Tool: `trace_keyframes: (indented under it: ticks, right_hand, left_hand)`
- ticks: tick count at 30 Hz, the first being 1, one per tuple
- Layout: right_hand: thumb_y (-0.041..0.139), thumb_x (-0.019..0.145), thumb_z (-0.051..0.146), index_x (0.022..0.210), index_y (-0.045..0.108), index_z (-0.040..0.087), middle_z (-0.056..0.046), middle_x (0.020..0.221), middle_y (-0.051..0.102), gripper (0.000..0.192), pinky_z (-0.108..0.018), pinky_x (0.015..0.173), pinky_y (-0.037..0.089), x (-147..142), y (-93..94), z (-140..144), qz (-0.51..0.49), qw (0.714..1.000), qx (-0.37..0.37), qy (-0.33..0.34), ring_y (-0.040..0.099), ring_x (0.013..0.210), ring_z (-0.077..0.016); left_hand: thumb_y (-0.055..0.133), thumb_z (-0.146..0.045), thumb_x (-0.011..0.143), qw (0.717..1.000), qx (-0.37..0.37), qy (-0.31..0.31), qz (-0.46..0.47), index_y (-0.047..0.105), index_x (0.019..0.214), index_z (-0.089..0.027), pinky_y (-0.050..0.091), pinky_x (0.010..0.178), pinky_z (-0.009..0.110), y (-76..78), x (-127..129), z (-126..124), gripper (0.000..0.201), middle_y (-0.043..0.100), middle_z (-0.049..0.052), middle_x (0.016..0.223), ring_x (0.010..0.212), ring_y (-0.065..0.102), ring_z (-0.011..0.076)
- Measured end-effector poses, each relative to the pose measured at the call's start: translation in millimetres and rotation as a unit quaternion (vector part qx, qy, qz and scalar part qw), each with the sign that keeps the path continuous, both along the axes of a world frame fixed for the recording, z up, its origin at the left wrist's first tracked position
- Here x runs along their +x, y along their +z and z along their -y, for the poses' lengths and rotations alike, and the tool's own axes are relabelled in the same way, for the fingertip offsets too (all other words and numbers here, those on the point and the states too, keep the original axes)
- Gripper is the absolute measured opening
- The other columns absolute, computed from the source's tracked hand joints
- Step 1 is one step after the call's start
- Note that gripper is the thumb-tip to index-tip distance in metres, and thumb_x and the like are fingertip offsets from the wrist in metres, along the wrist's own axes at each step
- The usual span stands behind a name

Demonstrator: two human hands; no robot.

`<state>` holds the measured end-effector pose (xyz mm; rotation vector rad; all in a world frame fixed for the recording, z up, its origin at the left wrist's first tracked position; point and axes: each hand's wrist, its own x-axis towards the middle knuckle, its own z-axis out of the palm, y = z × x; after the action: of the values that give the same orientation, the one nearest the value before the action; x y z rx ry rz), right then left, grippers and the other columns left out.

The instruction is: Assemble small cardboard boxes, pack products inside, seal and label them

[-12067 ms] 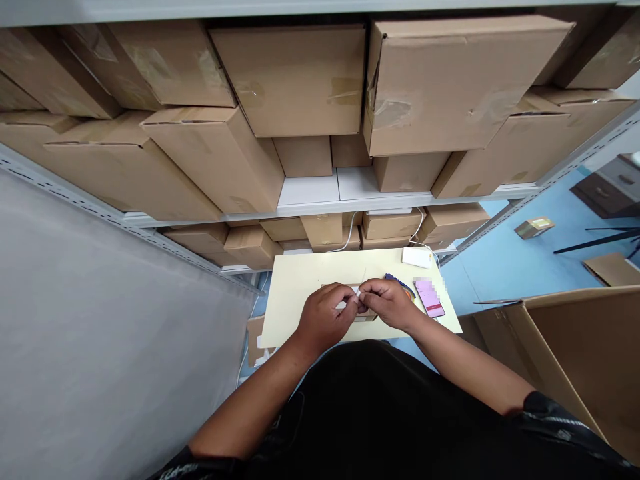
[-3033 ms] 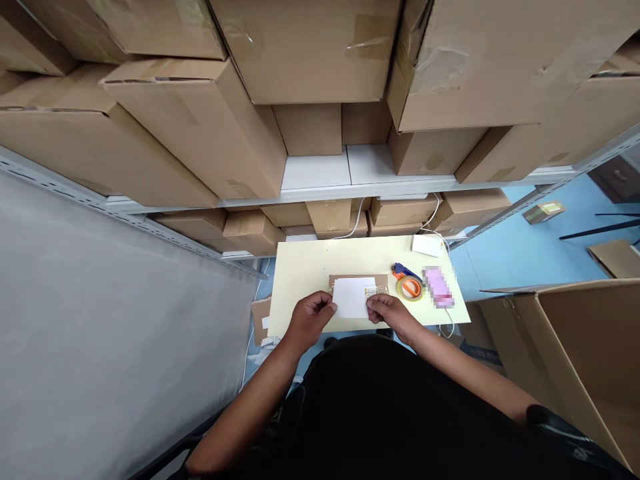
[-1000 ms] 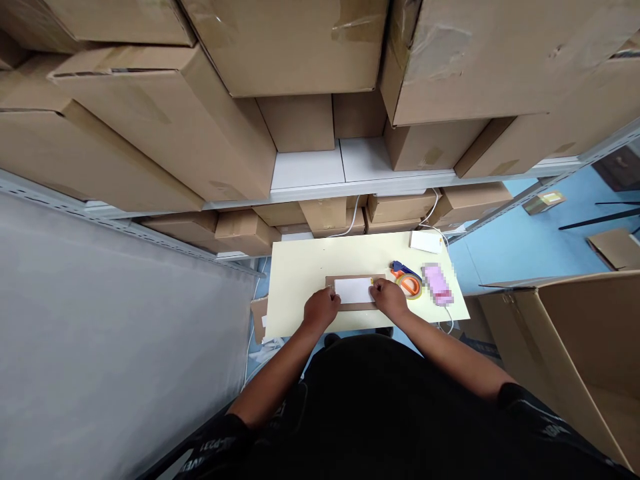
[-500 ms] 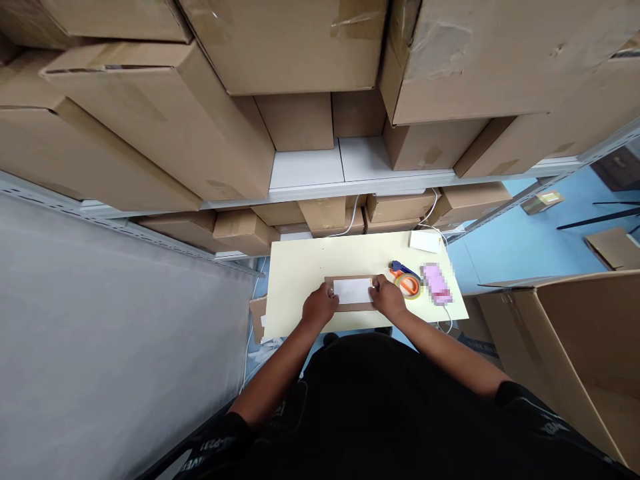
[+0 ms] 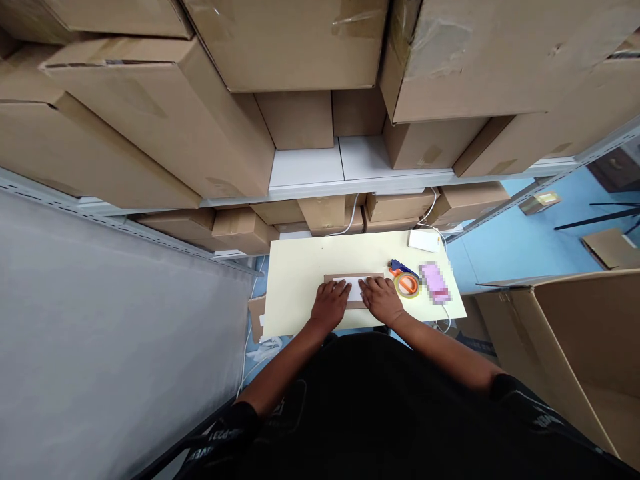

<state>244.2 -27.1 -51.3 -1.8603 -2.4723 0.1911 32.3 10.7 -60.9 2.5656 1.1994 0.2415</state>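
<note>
Shelving (image 5: 350, 183): I see a metal rack packed with stacked cartons (image 5: 280, 40), right behind the work surface.
Open carton (image 5: 565, 347): a big open cardboard box stands on the floor at my right, well apart from the hands.
Table (image 5: 300, 267): a small pale yellow top; everything I work on lies on it.
Flat parcel (image 5: 373, 277): a thin brown cardboard piece lying flat in the middle of the table, just beside the tape dispenser. I judge it light and fairly stiff, bending only if pushed hard; its long edges look like the best places to take hold.
White label (image 5: 354, 287): a paper sheet lying on the parcel's top face, between my two hands. I judge it thin, soft and easily creased, so flat palm pressure suits it better than a pinch.
Left hand (image 5: 330, 303): spread flat, fingers extended, pressing on the label's left part; it grasps nothing.
Right hand (image 5: 381, 299): likewise flat and unclenched, pressing on the right part.
Tape dispenser (image 5: 406, 283): orange and blue, near my right hand, not touched.
Phone (image 5: 433, 283): pink, blurred, just right of the dispenser.
</note>
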Motion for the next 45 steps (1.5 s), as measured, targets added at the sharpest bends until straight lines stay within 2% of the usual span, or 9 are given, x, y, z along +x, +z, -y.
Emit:
trace_keyframes:
  ticks: [8, 13, 20, 23, 27, 30, 33, 38, 45]
  right_hand:
    - [0.039, 0.105, 0.032, 0.153, 0.048, 0.018, -0.016, 0.146, 0.057, 0.051, -0.051, 0.108, 0.028, 21, -9.2, 11, -0.006, 1.000, 0.010, -0.006, 0.045, 0.127, -0.0340]
    - [0.041, 0.105, 0.031, 0.153, 0.050, 0.020, -0.015, 0.149, 0.055, 0.050, -0.051, 0.109, 0.030, 24, -11.8, 16, -0.004, 1.000, 0.015, -0.026, 0.045, 0.129, -0.0343]
    - [0.045, 0.102, 0.030, 0.154, 0.046, 0.017, -0.017, 0.153, 0.051, 0.054, -0.053, 0.113, 0.036, 30, -15.0, 18, -0.116, 0.990, 0.000, -0.080, 0.043, 0.137, -0.0339]
    - [0.048, 0.097, 0.032, 0.151, 0.048, 0.015, -0.019, 0.150, 0.052, 0.057, -0.051, 0.112, 0.043, 45, -27.4, 29, -0.275, 0.944, -0.014, -0.184, 0.050, 0.136, -0.0306]
    - [0.049, 0.087, 0.028, 0.145, 0.052, 0.021, -0.014, 0.140, 0.063, 0.058, -0.048, 0.106, 0.051, 61, -56.3, 52, -0.473, 0.812, -0.100, -0.328, 0.063, 0.124, -0.0262]
    - [0.051, 0.072, 0.022, 0.143, 0.052, 0.025, -0.011, 0.146, 0.060, 0.070, -0.047, 0.102, 0.054, 56, -74.4, 64, -0.536, 0.752, -0.165, -0.346, 0.061, 0.129, -0.0270]
    - [0.051, 0.062, 0.020, 0.143, 0.051, 0.024, -0.012, 0.149, 0.057, 0.081, -0.043, 0.094, 0.057, 43, -81.1, 66, -0.574, 0.723, -0.197, -0.329, 0.059, 0.132, -0.0285]
    - [0.051, 0.059, 0.017, 0.138, 0.054, 0.025, -0.010, 0.140, 0.063, 0.080, -0.042, 0.092, 0.057, 27, -73.7, 59, -0.568, 0.738, -0.181, -0.316, 0.064, 0.123, -0.0273]
    - [0.052, 0.061, 0.016, 0.144, 0.051, 0.025, -0.009, 0.130, 0.069, 0.084, -0.039, 0.088, 0.058, 16, -59.4, 60, -0.545, 0.758, -0.198, -0.299, 0.065, 0.116, -0.0254]
  left_hand:
    - [0.043, -0.023, 0.102, 0.997, 0.035, 0.061, 0.007, 0.052, 0.153, -0.022, 0.026, 0.119, 0.054, -16.6, -27, 3, 0.051, 0.052, 0.009, 0.156, 0.143, 0.045, 0.0348]
    - [0.043, -0.023, 0.102, 0.997, 0.029, 0.074, 0.018, 0.052, 0.152, -0.019, 0.031, 0.119, 0.051, -22.4, -29, 5, 0.051, 0.050, 0.008, 0.158, 0.146, 0.041, 0.0337]
    - [0.046, -0.027, 0.100, 0.981, -0.086, 0.109, 0.135, 0.045, 0.155, -0.017, 0.029, 0.125, 0.052, -19.8, -31, 3, 0.055, 0.038, 0.012, 0.165, 0.154, 0.031, 0.0309]
    - [0.050, -0.030, 0.098, 0.936, -0.178, 0.194, 0.235, 0.037, 0.159, -0.019, 0.032, 0.124, 0.050, -26.1, -43, 7, 0.063, 0.031, 0.012, 0.168, 0.154, 0.032, 0.0293]
    - [0.049, -0.022, 0.091, 0.823, -0.330, 0.312, 0.342, 0.039, 0.156, -0.022, 0.044, 0.115, 0.047, -44.5, -58, 16, 0.065, 0.044, 0.012, 0.160, 0.140, 0.052, 0.0264]
    - [0.050, -0.019, 0.085, 0.780, -0.381, 0.324, 0.375, 0.046, 0.150, -0.022, 0.043, 0.115, 0.047, -56.6, -62, 22, 0.065, 0.052, 0.011, 0.155, 0.139, 0.053, 0.0258]
    - [0.050, -0.019, 0.083, 0.761, -0.409, 0.283, 0.417, 0.049, 0.148, -0.021, 0.044, 0.114, 0.045, -63.5, -62, 24, 0.065, 0.056, 0.010, 0.151, 0.140, 0.052, 0.0255]
    - [0.055, -0.016, 0.073, 0.744, -0.433, 0.257, 0.439, 0.049, 0.148, -0.019, 0.045, 0.113, 0.045, -70.0, -61, 28, 0.075, 0.057, 0.011, 0.150, 0.141, 0.051, 0.0273]
    - [0.058, -0.016, 0.070, 0.787, -0.397, 0.253, 0.399, 0.048, 0.148, -0.021, 0.046, 0.110, 0.046, -52.2, -60, 40, 0.080, 0.065, 0.008, 0.137, 0.129, 0.058, 0.0275]
